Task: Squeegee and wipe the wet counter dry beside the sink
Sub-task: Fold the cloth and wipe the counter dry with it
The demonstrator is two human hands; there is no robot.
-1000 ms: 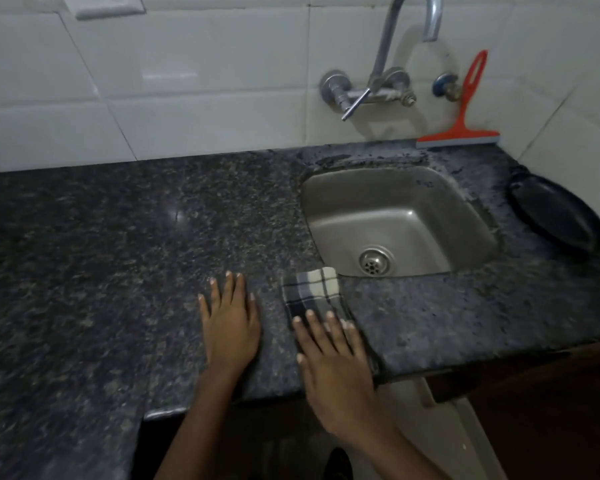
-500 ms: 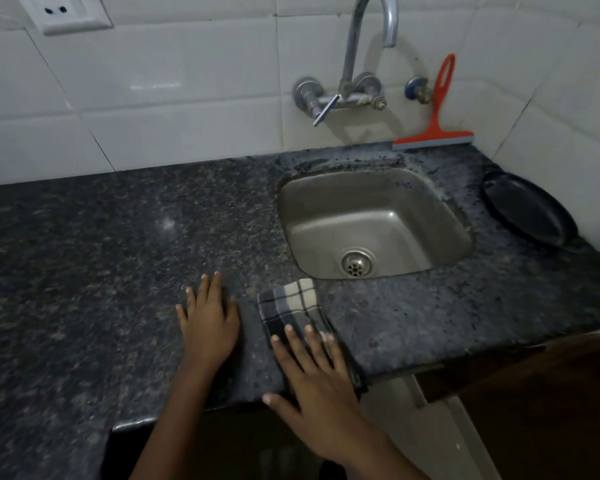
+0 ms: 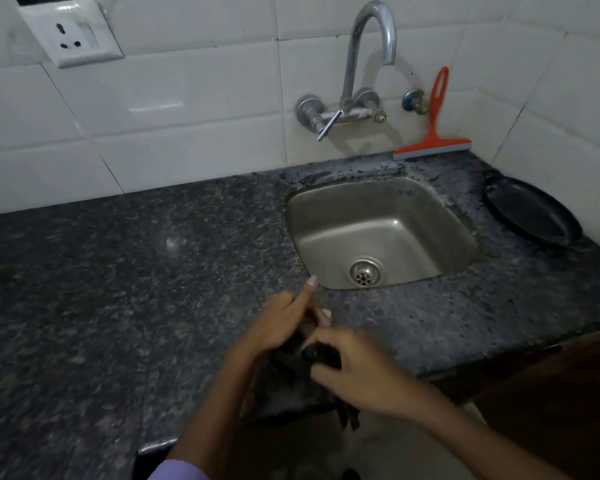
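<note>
The dark speckled counter [image 3: 125, 278] runs left of the steel sink [image 3: 426, 216]. Both hands are lifted above the counter's front edge, in front of the sink's near left corner. My left hand [image 3: 284, 323] and my right hand [image 3: 354, 368] together grip the dark checked cloth [image 3: 291, 358], which is bunched between them; a corner of it hangs below my right wrist. Motion blur hides the cloth's pattern. The red squeegee [image 3: 433, 133] leans upright against the tiled wall behind the sink, untouched.
A curved tap [image 3: 357, 64] juts from the wall above the sink. A black pan [image 3: 530, 213] lies on the counter at the far right. A wall socket [image 3: 73, 36] sits top left. The counter's front edge drops off below my hands.
Both hands were flat on the counter, the right one pressing the folded cloth. They have since lifted and come together, gathering the cloth off the surface. The view has shifted.
</note>
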